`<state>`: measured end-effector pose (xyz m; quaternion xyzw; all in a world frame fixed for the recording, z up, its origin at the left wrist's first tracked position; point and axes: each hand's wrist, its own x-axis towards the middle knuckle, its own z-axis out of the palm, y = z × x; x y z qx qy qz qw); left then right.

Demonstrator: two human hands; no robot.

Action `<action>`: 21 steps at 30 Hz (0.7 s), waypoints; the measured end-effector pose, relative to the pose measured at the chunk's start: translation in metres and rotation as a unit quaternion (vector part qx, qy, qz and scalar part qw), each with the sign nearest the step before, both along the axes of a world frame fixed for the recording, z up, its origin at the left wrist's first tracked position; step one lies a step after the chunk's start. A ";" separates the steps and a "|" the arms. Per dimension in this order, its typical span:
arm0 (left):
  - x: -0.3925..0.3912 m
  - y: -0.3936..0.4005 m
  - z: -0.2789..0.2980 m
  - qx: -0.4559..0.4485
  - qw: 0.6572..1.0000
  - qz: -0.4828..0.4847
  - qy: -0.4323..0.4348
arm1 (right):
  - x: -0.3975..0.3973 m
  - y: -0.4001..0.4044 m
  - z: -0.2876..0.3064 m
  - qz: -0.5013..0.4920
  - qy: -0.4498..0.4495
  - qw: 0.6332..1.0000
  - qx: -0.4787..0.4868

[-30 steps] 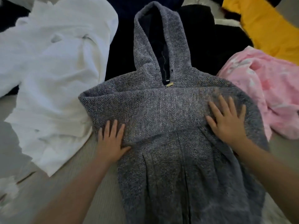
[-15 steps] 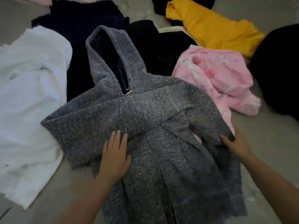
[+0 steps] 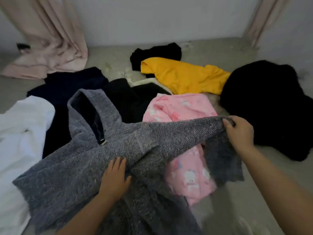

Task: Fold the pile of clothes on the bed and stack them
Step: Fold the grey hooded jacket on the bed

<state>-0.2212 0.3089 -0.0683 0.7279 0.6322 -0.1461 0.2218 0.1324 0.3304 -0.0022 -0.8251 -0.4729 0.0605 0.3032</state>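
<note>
A grey knitted hooded jacket (image 3: 81, 170) lies front-up on the bed, hood pointing away from me. My left hand (image 3: 115, 178) presses flat on its chest with straight fingers. My right hand (image 3: 239, 133) grips the end of the jacket's right sleeve and holds it raised and stretched out to the right, above a pink printed garment (image 3: 179, 112). The jacket's lower part runs out of view at the bottom.
A white garment (image 3: 20, 133) lies at the left, a navy one (image 3: 71, 82) and a black one (image 3: 133, 99) behind the hood. A yellow garment (image 3: 184, 77) and more black clothes (image 3: 271, 106) lie at the right. Beige curtain (image 3: 50, 39) hangs at back left.
My right hand left the jacket's chest, took hold of the right sleeve and pulled it up and out to the right. My left hand shifted toward the jacket's middle. The view tilted up.
</note>
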 end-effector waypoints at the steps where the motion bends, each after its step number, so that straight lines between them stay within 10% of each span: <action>1: 0.004 0.002 0.004 -0.018 1.000 0.002 -0.004 | -0.001 0.016 0.011 0.022 -0.019 1.000 0.004; 8: 0.007 0.015 0.030 -0.055 0.996 0.027 -0.064 | -0.027 0.053 0.042 0.048 -0.132 0.990 -0.016; 13: -0.048 0.005 0.049 0.053 0.959 0.198 -0.197 | -0.102 0.075 0.069 0.171 -0.152 0.963 0.143; 18: -0.172 -0.037 0.077 0.148 0.902 0.364 -0.178 | -0.256 0.090 0.080 0.437 -0.247 0.827 0.252; 21: -0.232 -0.066 0.081 0.175 0.875 0.424 -0.156 | -0.345 0.056 0.043 0.649 -0.275 0.677 0.213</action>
